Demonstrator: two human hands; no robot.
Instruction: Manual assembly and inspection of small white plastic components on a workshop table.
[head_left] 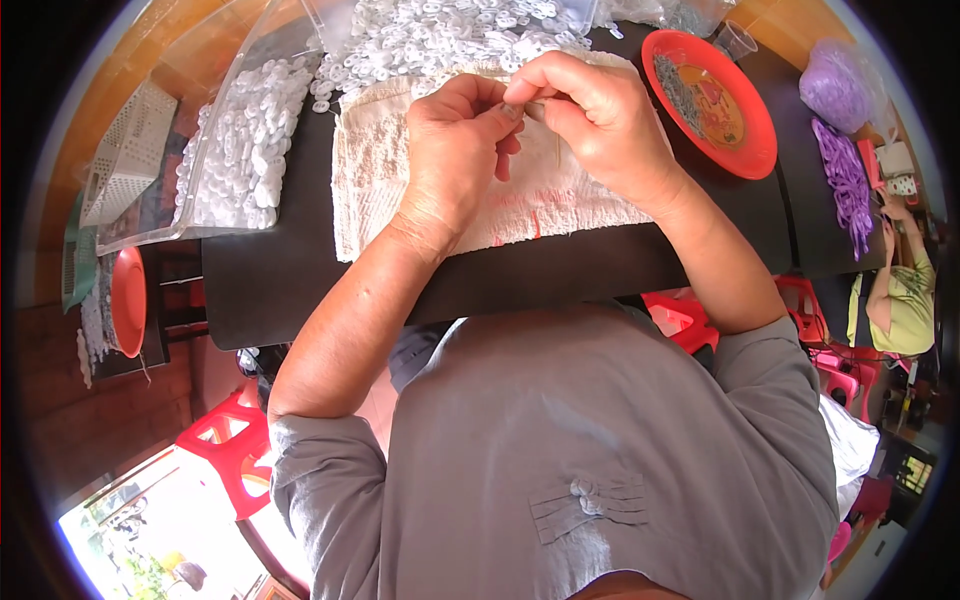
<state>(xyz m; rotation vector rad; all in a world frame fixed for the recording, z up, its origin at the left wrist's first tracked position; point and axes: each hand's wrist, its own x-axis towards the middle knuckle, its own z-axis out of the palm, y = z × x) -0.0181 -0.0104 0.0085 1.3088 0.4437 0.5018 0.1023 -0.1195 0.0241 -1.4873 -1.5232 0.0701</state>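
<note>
Above a cream towel spread on the black table, my two hands meet fingertip to fingertip. My left hand is closed, its thumb and index finger pressed together. My right hand pinches at the same spot, thumb against forefinger. Whatever sits between the fingertips is too small and too covered to make out. Just beyond the hands lies a heap of small white oval plastic pieces, reaching the towel's far edge.
At left, a clear plastic bin holds more white pieces. A red round tray with small grey metallic parts is to the right. Farther right are purple straps, a purple bag and another person in yellow-green. A red stool stands lower left.
</note>
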